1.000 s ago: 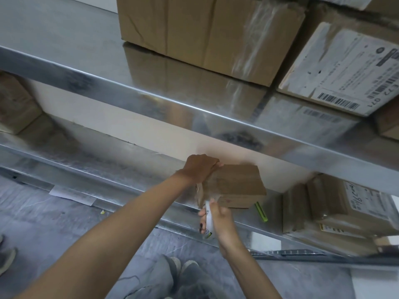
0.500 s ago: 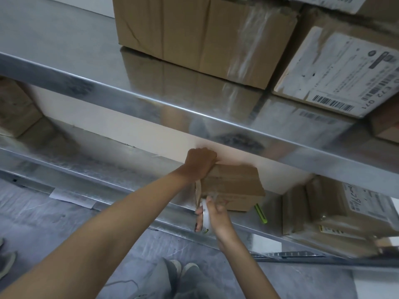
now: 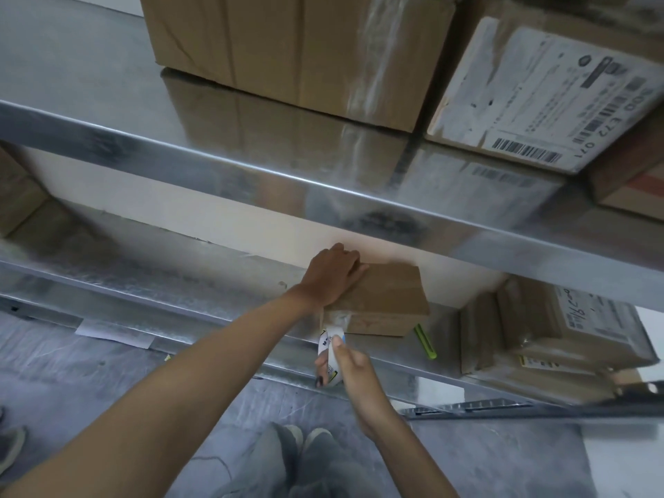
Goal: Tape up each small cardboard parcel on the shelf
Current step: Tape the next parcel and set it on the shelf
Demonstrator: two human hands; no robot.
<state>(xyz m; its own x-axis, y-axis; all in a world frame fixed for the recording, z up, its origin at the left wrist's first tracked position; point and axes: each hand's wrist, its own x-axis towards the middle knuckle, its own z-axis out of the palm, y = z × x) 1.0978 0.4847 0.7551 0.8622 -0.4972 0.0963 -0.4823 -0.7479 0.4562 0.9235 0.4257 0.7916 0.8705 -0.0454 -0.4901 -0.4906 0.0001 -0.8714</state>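
Parcel (image 3: 388, 296) seems mid-taping; left hand (image 3: 332, 278) lies flat atop it; right hand (image 3: 354, 375) grips tape roll (image 3: 328, 357) at its front.

- Large plain carton (image 3: 287, 48), stood on the upper metal shelf (image 3: 90, 66); clear tape is seen on its right face.
- Carton with white barcode label (image 3: 539, 91), set just beside it on the right.
- Green pen-like stick (image 3: 425, 341), laid flat.
- Paper slip (image 3: 115, 334), laid on the grey floor (image 3: 72, 389).
- Pair of grey shoes (image 3: 305, 436), seen at bottom centre.
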